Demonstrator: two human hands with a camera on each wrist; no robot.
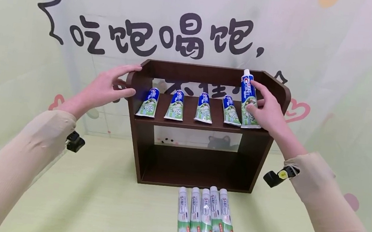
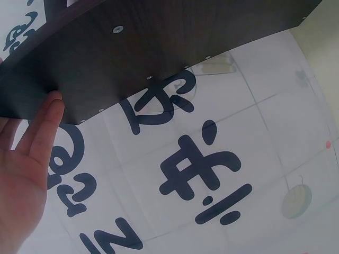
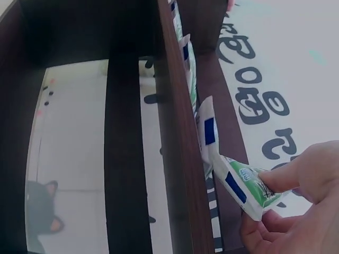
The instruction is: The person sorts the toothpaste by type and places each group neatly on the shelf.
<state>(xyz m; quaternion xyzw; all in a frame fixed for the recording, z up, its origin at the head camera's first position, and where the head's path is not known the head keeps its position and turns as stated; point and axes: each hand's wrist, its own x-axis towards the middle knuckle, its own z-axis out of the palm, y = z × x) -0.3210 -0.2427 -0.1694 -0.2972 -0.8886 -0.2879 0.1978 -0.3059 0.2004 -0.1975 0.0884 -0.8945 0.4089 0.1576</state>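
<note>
Left hand (image 1: pixel 102 88) spread against shelf (image 1: pixel 188 125), right hand (image 1: pixel 269 111) pinching tube (image 1: pixel 247 96); pale tabletop (image 1: pixel 106 198), lettered wall (image 1: pixel 331 63).

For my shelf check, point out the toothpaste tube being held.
The rightmost tube at the upper shelf; the right hand grips it and none of the others.

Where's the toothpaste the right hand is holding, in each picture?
Head: the toothpaste tube is cap up at the right end of the shelf's upper level, in the right hand.
Left wrist: not in this picture.
Right wrist: lower right, held between that hand's thumb and fingers.
Shared landmark: the dark brown shelf shows in all three pictures.
</note>
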